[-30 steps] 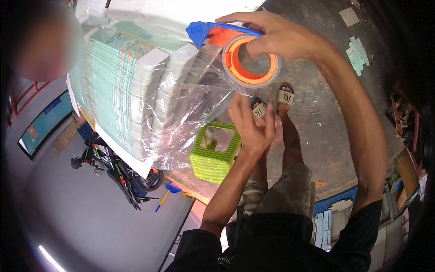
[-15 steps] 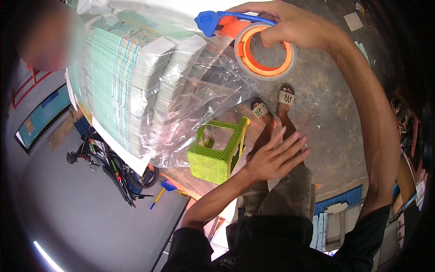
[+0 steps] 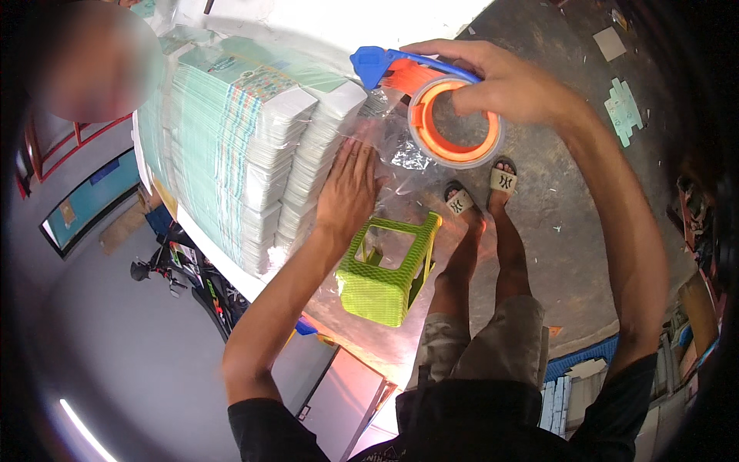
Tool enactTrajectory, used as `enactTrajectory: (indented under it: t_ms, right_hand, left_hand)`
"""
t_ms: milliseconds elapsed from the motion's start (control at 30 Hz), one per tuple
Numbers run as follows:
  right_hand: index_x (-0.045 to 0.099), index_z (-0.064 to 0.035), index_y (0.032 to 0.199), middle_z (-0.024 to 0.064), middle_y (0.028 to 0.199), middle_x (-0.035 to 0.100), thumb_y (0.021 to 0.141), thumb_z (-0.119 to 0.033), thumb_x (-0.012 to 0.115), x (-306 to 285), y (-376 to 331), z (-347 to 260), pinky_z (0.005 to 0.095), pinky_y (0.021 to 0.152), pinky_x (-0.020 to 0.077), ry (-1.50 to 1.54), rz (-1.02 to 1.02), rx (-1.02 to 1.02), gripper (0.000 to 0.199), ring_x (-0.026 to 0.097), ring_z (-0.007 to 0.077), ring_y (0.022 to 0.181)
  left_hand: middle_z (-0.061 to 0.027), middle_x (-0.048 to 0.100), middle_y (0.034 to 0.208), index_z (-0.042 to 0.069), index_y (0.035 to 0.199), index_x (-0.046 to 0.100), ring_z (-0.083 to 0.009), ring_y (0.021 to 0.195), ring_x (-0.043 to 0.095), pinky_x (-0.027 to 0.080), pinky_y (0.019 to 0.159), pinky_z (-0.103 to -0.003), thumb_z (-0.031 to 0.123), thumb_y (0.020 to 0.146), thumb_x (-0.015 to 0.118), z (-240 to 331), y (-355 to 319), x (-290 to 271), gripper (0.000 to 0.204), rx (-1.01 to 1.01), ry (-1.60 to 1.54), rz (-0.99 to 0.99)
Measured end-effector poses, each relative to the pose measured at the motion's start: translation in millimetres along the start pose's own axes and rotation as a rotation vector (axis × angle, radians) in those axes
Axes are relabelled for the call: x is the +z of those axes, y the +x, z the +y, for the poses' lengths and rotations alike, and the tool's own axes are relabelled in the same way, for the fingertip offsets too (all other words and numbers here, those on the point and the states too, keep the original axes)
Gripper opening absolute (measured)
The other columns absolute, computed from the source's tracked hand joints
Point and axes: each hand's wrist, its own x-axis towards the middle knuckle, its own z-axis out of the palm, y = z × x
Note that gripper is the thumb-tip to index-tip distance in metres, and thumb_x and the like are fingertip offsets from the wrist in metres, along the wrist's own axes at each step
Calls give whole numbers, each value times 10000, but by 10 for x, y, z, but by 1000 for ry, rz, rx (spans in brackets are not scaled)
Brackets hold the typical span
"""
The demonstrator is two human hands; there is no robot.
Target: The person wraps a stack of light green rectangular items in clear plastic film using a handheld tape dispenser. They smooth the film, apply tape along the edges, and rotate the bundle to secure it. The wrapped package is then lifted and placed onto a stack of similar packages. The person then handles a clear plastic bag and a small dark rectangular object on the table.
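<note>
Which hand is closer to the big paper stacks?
Left. The left hand is at the right side of the paper stacks; the right hand is farther off, holding the tape dispenser.

This is a small print or paper workshop. Tall stacks of pale green printed sheets point(image 3: 223, 131) stand in clear plastic point(image 3: 408, 150) on a white table point(image 3: 339, 23) toward the far left, with a large orange-and-blue tape dispenser point(image 3: 422, 129) near them. The stained concrete floor point(image 3: 570, 223) is littered at the far right with a cut green scrap point(image 3: 623, 112) and a square of card point(image 3: 610, 44). Flat pale bundles point(image 3: 554, 404) are piled at the near right. A motorbike point(image 3: 198, 285) stands indoors on the left, garage-fashion. The clutter point(image 3: 689, 223) along the right rim, dark and bent, may be more stored material.
</note>
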Motion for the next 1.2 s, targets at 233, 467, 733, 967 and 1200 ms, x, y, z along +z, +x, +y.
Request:
enactTrajectory:
  t_ms: [233,467,733,967,1200]
  right_hand:
    - [507,-42,1478,63,1119,661,741,-19,601,606,-292,-3,276,856,497,166,237,29,744,606,126,937]
    - [469,-43,1490,170,1171,696,727,-111,713,1543,-898,59,364,932,526,334,485,157,804,691,262,1041]
    - [412,33,1505,172,1377,557,684,-12,631,2598,-1277,-63,360,1101,399,392,493,110,851,549,244,1269]
    - [387,43,1507,223,1365,598,723,-23,663,2746,-928,-95,375,1082,446,315,424,141,834,602,291,1257]
    - [395,57,1505,219,1382,590,734,-48,704,2816,-744,-37,369,1102,426,278,402,141,837,588,273,1273]
  left_hand:
    - [-174,342,1634,-44,1500,437,-317,1561,200,68,1285,-452,361,1061,342,15,141,334,605,90,128,58]
    - [-155,280,1666,-53,1543,356,-316,1575,140,12,1289,-465,269,1031,350,86,169,394,605,106,216,-35]
    - [-196,279,1653,-6,1590,272,-311,1559,190,79,1276,-439,545,1053,340,147,300,525,773,-20,276,207]
    - [-221,347,1609,5,1554,358,-333,1527,267,223,1239,-445,538,1004,509,212,497,1082,780,-141,654,532]
    - [-107,401,1593,92,1555,389,-278,1524,285,241,1239,-459,476,948,616,266,580,1243,753,31,-284,514]
